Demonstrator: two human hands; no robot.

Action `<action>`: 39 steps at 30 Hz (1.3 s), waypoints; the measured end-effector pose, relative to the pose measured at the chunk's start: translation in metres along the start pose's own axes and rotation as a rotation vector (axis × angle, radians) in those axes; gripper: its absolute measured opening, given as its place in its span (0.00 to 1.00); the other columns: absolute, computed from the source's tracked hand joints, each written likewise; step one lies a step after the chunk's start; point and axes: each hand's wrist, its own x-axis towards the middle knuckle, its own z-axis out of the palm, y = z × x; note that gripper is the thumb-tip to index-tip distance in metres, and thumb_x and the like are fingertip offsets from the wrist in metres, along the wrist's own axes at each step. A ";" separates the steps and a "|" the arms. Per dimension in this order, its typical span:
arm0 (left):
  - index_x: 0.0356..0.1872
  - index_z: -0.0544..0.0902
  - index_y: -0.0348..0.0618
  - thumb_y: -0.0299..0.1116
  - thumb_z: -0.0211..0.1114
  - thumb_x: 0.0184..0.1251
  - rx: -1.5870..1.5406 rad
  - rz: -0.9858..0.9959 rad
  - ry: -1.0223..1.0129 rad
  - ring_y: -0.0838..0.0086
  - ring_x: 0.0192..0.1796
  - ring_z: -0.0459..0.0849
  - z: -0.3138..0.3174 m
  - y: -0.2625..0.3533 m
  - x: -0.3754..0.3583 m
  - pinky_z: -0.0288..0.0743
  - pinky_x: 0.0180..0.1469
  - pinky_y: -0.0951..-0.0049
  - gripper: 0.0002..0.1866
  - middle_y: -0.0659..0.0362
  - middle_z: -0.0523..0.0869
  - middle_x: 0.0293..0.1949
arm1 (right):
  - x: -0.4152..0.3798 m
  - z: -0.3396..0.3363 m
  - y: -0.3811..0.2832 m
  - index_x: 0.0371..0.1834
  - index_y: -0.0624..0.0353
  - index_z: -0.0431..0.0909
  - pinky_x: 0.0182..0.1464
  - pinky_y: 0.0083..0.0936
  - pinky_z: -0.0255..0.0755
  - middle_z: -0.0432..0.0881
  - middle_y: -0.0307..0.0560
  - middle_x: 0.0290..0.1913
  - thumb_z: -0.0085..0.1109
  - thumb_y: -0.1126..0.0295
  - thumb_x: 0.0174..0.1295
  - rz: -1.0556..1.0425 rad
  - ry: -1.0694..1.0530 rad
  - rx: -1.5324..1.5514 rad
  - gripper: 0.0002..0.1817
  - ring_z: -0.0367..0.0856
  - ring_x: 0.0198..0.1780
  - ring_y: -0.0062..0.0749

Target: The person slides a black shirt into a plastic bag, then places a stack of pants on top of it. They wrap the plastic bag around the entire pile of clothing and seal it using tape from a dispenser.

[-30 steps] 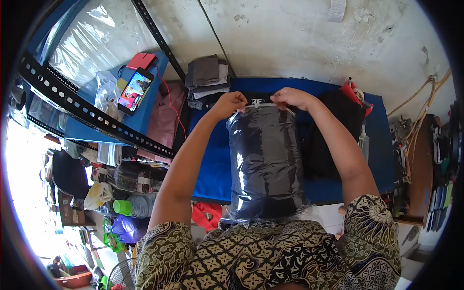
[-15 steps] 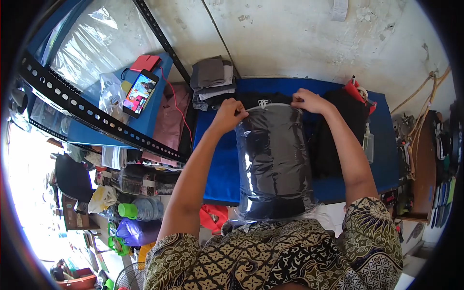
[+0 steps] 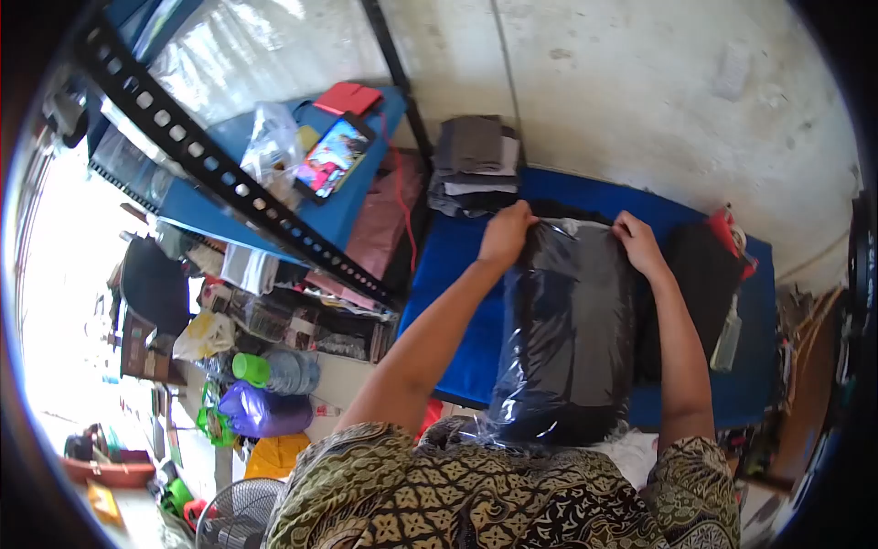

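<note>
Nearest is the patterned shirt (image 3: 512, 485), with the near end of the plastic-wrapped bundle (image 3: 576, 320) just before it; whether they touch, I cannot tell. The bundle's dark cloth shows through the clear wrap. At its far end the hands are apart, left hand (image 3: 508, 233) and right hand (image 3: 637, 242) each pinching a corner. The step looks like straightening that edge; the next move seems to call for an even pull. Beyond lies the blue surface (image 3: 594, 188), bearing folded clothes (image 3: 471, 151).
</note>
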 end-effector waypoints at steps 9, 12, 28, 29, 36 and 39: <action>0.33 0.71 0.38 0.39 0.53 0.65 -0.287 -0.136 0.070 0.45 0.36 0.76 0.029 -0.033 0.011 0.68 0.35 0.53 0.13 0.42 0.79 0.29 | 0.041 0.012 0.064 0.18 0.61 0.66 0.31 0.25 0.60 0.63 0.38 0.18 0.46 0.50 0.64 0.535 -0.018 0.305 0.25 0.64 0.25 0.24; 0.33 0.72 0.37 0.39 0.55 0.65 -0.241 -0.275 0.174 0.50 0.33 0.77 0.025 -0.042 -0.025 0.69 0.34 0.62 0.13 0.44 0.77 0.28 | 0.025 0.002 0.082 0.16 0.59 0.68 0.29 0.22 0.58 0.63 0.33 0.16 0.48 0.49 0.63 0.360 0.318 0.126 0.25 0.63 0.23 0.22; 0.42 0.74 0.38 0.25 0.64 0.51 0.225 -0.229 0.382 0.56 0.57 0.71 -0.056 0.181 -0.221 0.64 0.56 0.60 0.15 0.52 0.75 0.48 | 0.020 0.044 0.106 0.29 0.64 0.70 0.35 0.26 0.63 0.70 0.44 0.24 0.44 0.59 0.67 0.079 0.107 0.483 0.18 0.67 0.28 0.33; 0.43 0.74 0.40 0.28 0.70 0.44 0.260 -0.140 0.304 0.55 0.57 0.70 -0.052 0.195 -0.223 0.63 0.58 0.57 0.21 0.52 0.75 0.50 | 0.030 0.049 0.119 0.29 0.64 0.70 0.35 0.26 0.63 0.70 0.44 0.24 0.44 0.59 0.67 0.092 0.106 0.483 0.18 0.67 0.28 0.33; 0.64 0.62 0.51 0.51 0.64 0.48 0.335 0.074 -0.480 0.71 0.71 0.49 -0.002 0.237 -0.233 0.38 0.68 0.50 0.40 0.60 0.56 0.68 | 0.016 0.043 0.101 0.48 0.64 0.72 0.47 0.27 0.67 0.76 0.47 0.43 0.45 0.57 0.65 0.720 -0.372 1.051 0.20 0.73 0.43 0.33; 0.65 0.59 0.53 0.44 0.63 0.49 0.348 0.092 -0.566 0.72 0.72 0.46 -0.015 0.228 -0.232 0.38 0.68 0.49 0.40 0.62 0.53 0.69 | -0.004 0.020 0.079 0.53 0.66 0.70 0.51 0.28 0.67 0.75 0.49 0.49 0.46 0.59 0.64 0.599 -0.486 0.985 0.22 0.73 0.47 0.33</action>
